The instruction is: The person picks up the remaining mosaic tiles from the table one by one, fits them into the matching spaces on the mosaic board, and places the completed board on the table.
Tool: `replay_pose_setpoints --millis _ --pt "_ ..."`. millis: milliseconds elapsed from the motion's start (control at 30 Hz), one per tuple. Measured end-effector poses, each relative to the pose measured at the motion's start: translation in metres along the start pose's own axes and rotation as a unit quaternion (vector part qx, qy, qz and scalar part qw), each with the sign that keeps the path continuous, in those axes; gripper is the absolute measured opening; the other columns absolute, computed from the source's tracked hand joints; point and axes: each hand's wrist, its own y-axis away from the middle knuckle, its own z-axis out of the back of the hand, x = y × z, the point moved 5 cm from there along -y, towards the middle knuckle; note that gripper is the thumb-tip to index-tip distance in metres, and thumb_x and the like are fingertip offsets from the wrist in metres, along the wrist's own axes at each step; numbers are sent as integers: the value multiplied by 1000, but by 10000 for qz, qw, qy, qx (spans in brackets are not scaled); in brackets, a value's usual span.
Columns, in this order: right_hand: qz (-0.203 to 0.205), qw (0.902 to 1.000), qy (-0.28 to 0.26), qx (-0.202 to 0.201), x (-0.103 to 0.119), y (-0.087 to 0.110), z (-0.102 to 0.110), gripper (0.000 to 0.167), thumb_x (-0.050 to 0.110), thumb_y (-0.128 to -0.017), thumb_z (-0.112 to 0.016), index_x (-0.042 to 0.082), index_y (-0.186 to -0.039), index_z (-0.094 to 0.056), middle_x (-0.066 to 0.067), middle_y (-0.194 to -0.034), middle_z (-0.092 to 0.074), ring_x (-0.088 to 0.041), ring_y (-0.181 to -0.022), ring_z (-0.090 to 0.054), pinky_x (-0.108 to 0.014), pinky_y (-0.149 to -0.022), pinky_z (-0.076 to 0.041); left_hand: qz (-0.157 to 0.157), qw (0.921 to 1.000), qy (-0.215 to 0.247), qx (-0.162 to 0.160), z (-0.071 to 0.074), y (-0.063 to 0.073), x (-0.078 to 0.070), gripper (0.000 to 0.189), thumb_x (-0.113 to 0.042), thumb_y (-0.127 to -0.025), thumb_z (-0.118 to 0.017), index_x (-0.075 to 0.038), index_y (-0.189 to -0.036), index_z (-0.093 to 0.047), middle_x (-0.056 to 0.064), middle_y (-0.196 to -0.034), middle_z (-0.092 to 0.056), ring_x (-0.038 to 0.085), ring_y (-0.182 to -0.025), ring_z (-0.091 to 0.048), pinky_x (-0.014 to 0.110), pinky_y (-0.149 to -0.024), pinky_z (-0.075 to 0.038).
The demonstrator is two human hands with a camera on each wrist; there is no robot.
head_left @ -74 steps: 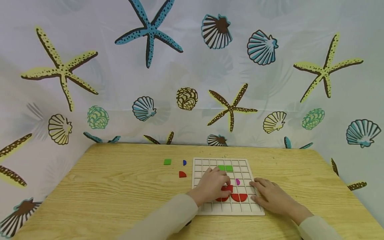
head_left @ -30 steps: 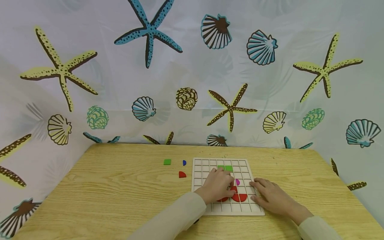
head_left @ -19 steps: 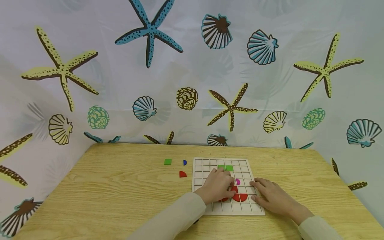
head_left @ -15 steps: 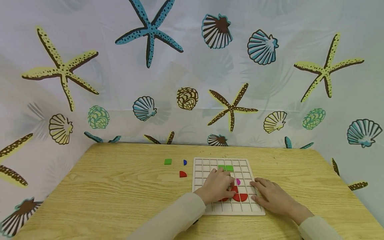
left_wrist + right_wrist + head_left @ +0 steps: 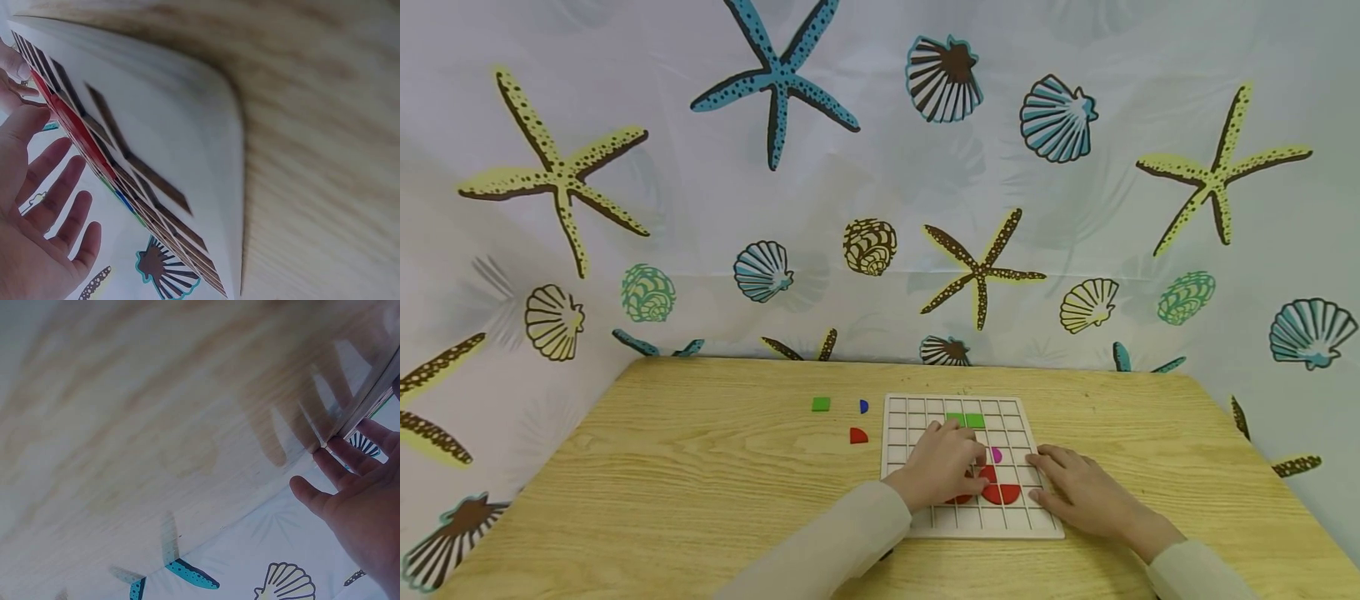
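A white grid board (image 5: 981, 521) lies on the table in the head view. My left hand (image 5: 942, 468) reaches over it, and its thumb and index finger pinch a small red piece (image 5: 988, 473) in a cell; the hand partly covers this piece. Just in front are red quarter-round pieces (image 5: 1011, 494), two of them side by side as a half disc. Another red piece (image 5: 962, 499) is mostly hidden under my left hand. My right hand (image 5: 1086, 492) rests with loosely extended fingers against the board's right edge; in the right wrist view, the right hand (image 5: 369, 500) touches that edge with its fingertips.
Green squares (image 5: 974, 421) and a magenta half disc (image 5: 996, 455) sit on the board. Left of it lie a green square (image 5: 821, 404), a blue half disc (image 5: 863, 407) and a red quarter disc (image 5: 858, 436). Behind the wooden table (image 5: 700, 467) hangs a shell-printed cloth (image 5: 865, 183).
Since the earliest frame, my left hand has shifted slightly right with the red piece, which now lies above the red half disc. Over the last second both hands have stayed almost still.
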Motion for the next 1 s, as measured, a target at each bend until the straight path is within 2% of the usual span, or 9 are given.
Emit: replay_pose_setpoints --millis 267,500,633,800,1000 --pt "-64 10000 -32 59 -2 -1 -2 50 41 -91 -50 11 -130 -49 -15 -133 -46 -34 -123 -44 -55 -97 -34 -67 9999 52 -92 9 6 4 21 -43 -81 -64 -25 -90 -69 -9 -95 -64 12 -87 -49 31 -77 -41" --pt "-31 10000 -69 45 -2 0 -2 50 41 -91 -50 10 -131 -48 -15 -133 -46 -35 -123 -43 -55 -97 -34 -120 9995 139 -241 13 13 15 20 -41 -82 -64 -24 -91 -68 -9 -91 -64 11 -84 -48 30 -76 -40" --pt "-23 9999 -86 61 -1 1 -1 50 41 -92 -49 10 -131 -48 -16 -133 -46 -35 -123 -43 -55 -97 -34 28 9997 131 -206 14 18 26 21 -43 -81 -64 -25 -92 -68 -9 -98 -63 12 -89 -49 34 -83 -42" --pt "-24 9999 -105 60 -1 1 -1 50 41 -92 -49 9 -131 -48 -16 -134 -46 -35 -123 -43 -55 -97 -34 243 9993 220 -166 16 26 41 23 -41 -82 -64 -24 -96 -67 -7 -100 -63 14 -90 -49 36 -84 -41" --pt "-23 9999 -89 58 -2 1 -2 51 42 -92 -48 9 -131 -48 -16 -134 -45 -35 -124 -42 -56 -97 -34 444 9983 325 -191 18 40 62 25 -40 -82 -64 -21 -97 -67 -4 -102 -63 18 -93 -51 48 -91 -41"
